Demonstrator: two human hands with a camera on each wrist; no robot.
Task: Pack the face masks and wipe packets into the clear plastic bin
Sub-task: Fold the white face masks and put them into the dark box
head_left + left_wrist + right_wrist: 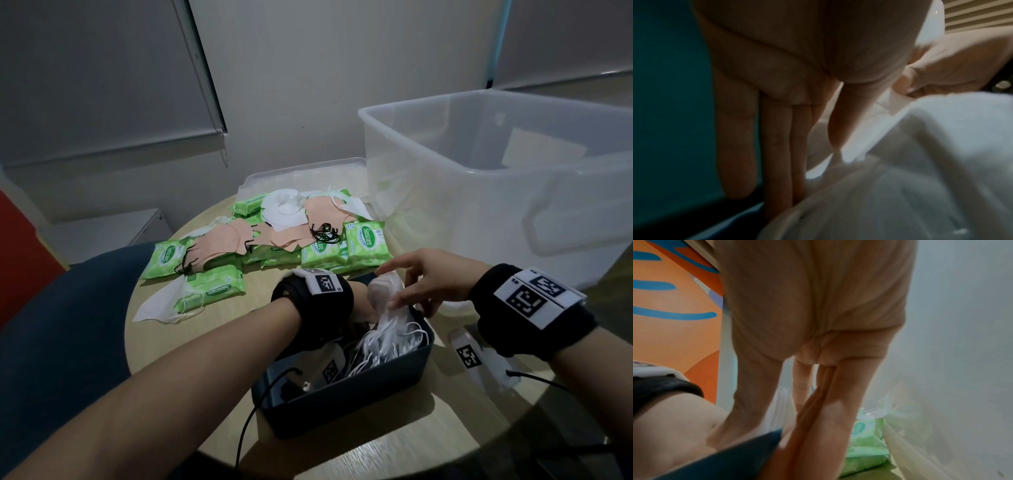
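A stack of white face masks (390, 318) stands in a small dark box (346, 407) at the table's front. My left hand (361, 303) reaches down into that box, its straight fingers (781, 129) slid between the box wall (670, 113) and the masks (920, 178). My right hand (428, 277) rests on top of the stack with fingers (813, 386) spread and fairly straight. Green wipe packets (363, 240) and peach masks (219, 243) lie piled behind. The clear plastic bin (479, 219) stands at the right rear.
A loose white mask (157, 305) lies at the table's left edge. The pile partly rests on a clear lid (308, 168). A blue chair (51, 325) stands to the left. Green packets (865, 443) lie just beyond my right fingertips, beside the bin wall.
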